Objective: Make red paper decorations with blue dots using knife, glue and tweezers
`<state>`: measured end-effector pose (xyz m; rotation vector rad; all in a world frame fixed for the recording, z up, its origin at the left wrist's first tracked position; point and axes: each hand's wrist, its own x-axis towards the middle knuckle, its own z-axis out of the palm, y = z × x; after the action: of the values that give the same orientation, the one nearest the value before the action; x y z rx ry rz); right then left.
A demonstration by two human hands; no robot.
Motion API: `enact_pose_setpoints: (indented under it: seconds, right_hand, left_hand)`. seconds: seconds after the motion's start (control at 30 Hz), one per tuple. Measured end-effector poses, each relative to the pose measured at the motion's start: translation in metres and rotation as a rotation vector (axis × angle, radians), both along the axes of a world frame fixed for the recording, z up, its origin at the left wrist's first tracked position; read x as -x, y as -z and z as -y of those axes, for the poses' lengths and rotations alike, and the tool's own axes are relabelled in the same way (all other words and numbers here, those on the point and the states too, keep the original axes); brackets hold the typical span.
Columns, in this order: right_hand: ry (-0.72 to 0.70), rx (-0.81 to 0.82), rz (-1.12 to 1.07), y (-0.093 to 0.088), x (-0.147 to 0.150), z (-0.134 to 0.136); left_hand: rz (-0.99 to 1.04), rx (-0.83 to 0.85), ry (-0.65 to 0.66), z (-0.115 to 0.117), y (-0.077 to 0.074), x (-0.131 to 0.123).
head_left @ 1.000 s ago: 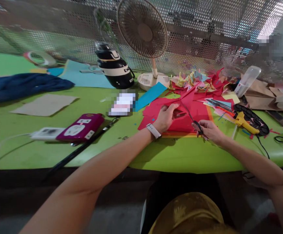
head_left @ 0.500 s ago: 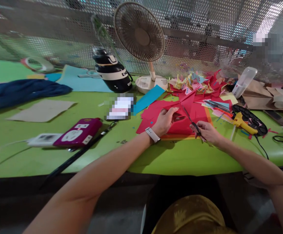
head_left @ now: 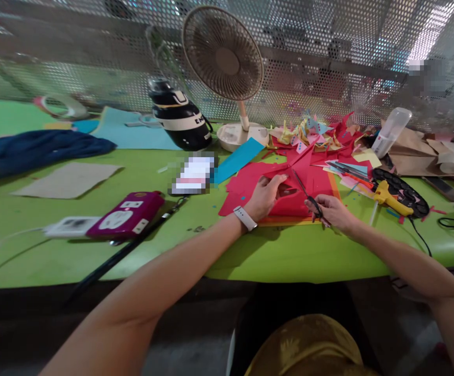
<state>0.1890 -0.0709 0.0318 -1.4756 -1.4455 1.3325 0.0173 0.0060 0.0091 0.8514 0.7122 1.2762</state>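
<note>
My right hand [head_left: 331, 211] is closed around the handles of a pair of scissors [head_left: 304, 191], whose blades point up and to the left over the red paper. Between the thumb and fingers of my left hand [head_left: 264, 197] is a piece of red paper [head_left: 287, 188], partly hidden by the hand. A pale watch [head_left: 245, 218] is on my left wrist. Beneath both hands lie more red sheets [head_left: 246, 175], with an orange sheet [head_left: 333, 185] showing at the edge. A folded red strip rises toward the back from the blade tips.
Behind stand a fan [head_left: 227, 60] and a black-and-white bottle [head_left: 180, 115]. A phone [head_left: 193, 175] and a purple power bank [head_left: 125, 214] lie left. At right are a yellow glue gun [head_left: 391, 198], a black tray [head_left: 417, 196], paper scraps [head_left: 317, 136] and a clear bottle [head_left: 393, 130].
The camera view has shifted very slightly. Both hands, the scissors and the red paper stay in nearly the same place.
</note>
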Motion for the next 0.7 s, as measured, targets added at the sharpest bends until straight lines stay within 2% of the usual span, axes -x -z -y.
enact_pose_setpoints:
  seconds: [0.7]
  right_hand:
    - [0.008, -0.004, -0.021, -0.0003, -0.0005, 0.0005]
  left_hand:
    - [-0.033, -0.021, 0.036, 0.0022, 0.0001, 0.0000]
